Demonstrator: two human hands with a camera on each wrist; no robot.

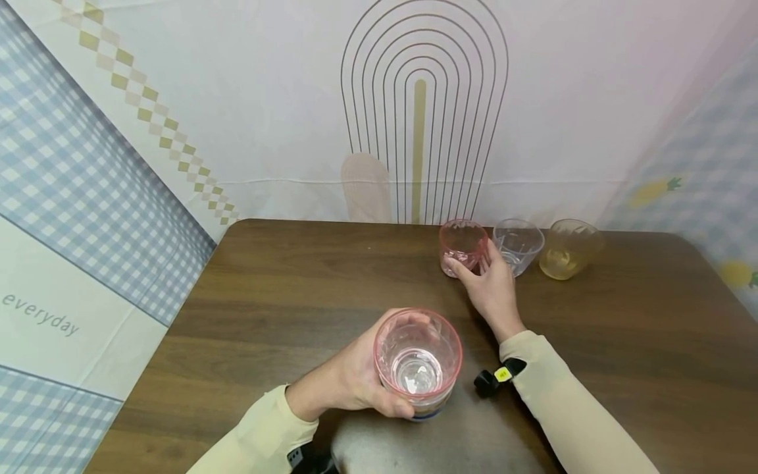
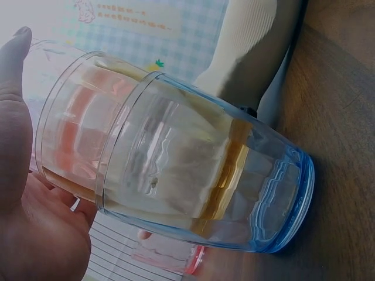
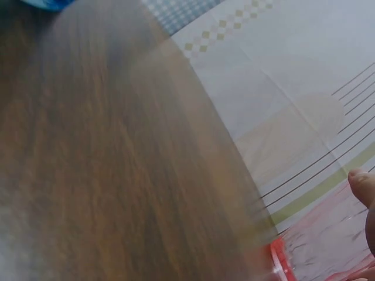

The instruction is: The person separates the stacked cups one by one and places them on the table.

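Note:
My left hand (image 1: 349, 378) holds a stack of nested see-through cups (image 1: 418, 372) above the front middle of the table, its thumb and fingers round the upper part. A pink rim shows on top in the head view. From the left wrist, the outermost cup (image 2: 275, 193) has a blue base, with amber and pinkish bands showing through the stack. Farther back, a pink cup (image 1: 453, 247) stands near the table's far edge. My right hand (image 1: 494, 293) grips its side between thumb and fingers; the same pink cup (image 3: 322, 246) is partly cut off in the right wrist view.
Just right of the pink cup stands a clear cup (image 1: 524, 240), partly behind my right hand. Beyond it is a yellow cup (image 1: 562, 253), also near the back edge. The brown wooden table (image 1: 284, 283) meets a patterned cloth (image 1: 284, 99) behind it.

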